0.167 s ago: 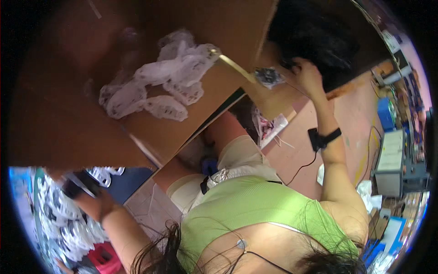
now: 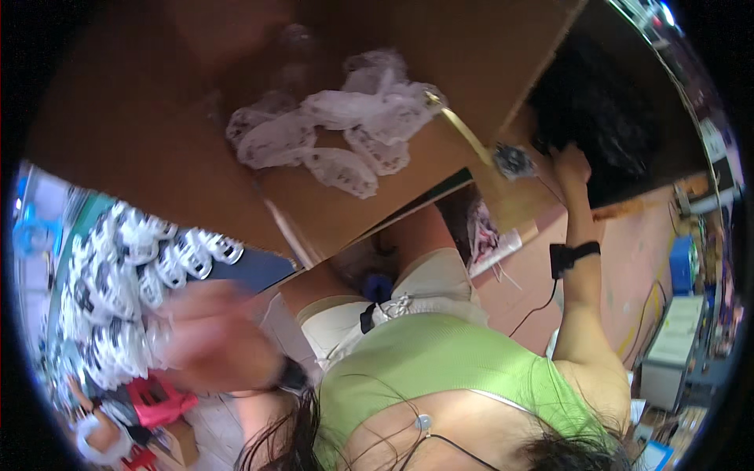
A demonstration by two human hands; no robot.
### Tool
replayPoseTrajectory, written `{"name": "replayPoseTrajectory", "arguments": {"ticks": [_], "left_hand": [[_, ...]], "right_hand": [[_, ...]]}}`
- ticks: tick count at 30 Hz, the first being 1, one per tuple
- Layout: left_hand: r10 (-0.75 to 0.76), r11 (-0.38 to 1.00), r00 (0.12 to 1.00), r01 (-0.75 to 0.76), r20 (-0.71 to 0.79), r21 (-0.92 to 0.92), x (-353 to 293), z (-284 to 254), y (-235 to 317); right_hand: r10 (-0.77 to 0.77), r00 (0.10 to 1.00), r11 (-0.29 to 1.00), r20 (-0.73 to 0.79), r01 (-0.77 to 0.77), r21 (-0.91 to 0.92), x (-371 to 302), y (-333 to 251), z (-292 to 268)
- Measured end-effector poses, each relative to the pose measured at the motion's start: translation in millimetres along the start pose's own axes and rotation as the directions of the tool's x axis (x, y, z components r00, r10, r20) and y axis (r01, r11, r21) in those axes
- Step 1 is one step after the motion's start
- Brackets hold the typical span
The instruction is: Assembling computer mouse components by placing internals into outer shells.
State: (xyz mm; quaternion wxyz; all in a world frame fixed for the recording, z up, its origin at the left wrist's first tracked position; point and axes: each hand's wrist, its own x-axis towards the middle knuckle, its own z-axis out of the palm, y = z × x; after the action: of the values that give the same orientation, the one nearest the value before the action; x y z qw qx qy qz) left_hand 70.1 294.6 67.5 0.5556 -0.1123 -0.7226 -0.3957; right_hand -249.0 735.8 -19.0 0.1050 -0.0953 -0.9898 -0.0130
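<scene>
My left hand (image 2: 216, 337) is smeared by motion, beside a heap of white items with dark parts (image 2: 118, 275) on the table at left; its fingers cannot be made out. My right hand (image 2: 572, 165) reaches to the cardboard box at right and its curled fingers touch dark, glossy black material (image 2: 597, 110). The fingertips are partly lost in the shadow. Ahead of me, several translucent white bagged pieces (image 2: 275, 141) lie in an open cardboard box (image 2: 314, 224). Near my right hand, a small clear packet with dark contents (image 2: 514, 160) rests on the cardboard.
A strip of yellowish tape (image 2: 463, 129) runs along the cardboard. Below it lies a clear bag with reddish contents (image 2: 481, 231). Another person (image 2: 102, 432) is at the lower left, near a red stool (image 2: 161, 399). A blue bin (image 2: 682, 265) and a grey cabinet (image 2: 671, 337) stand at right.
My left hand has come back from the box edge at far left toward my body. My right hand stays at the black material. The whole view has shifted, bringing more of the white heap into sight.
</scene>
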Motion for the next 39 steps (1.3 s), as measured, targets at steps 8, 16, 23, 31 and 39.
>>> {"name": "replayPoseTrajectory", "arguments": {"ticks": [8,16,23,31,39], "left_hand": [[-0.484,0.671,0.825,0.137,0.29,0.729,-49,138,-49],[-0.625,0.764,0.694,0.448,0.357,0.465,-65,115,-57],[-0.555,0.817,0.829,0.526,0.071,0.237,-58,102,-50],[-0.733,0.381,0.636,0.677,0.241,-0.63,-44,87,-9],[-0.729,0.399,0.652,0.652,0.208,-0.644,-37,91,-15]], "right_hand": [[-0.055,0.95,0.997,-0.307,0.07,0.038,-23,-16,-7],[-0.213,0.647,0.851,-0.733,0.491,0.186,-106,-47,-106],[-0.469,0.502,0.07,-0.727,0.842,0.535,-174,-186,-137],[-0.725,0.688,-0.383,-0.023,-0.375,0.844,-196,-234,-119],[-0.678,0.725,-0.434,-0.116,-0.268,0.86,-188,-201,-131]]}}
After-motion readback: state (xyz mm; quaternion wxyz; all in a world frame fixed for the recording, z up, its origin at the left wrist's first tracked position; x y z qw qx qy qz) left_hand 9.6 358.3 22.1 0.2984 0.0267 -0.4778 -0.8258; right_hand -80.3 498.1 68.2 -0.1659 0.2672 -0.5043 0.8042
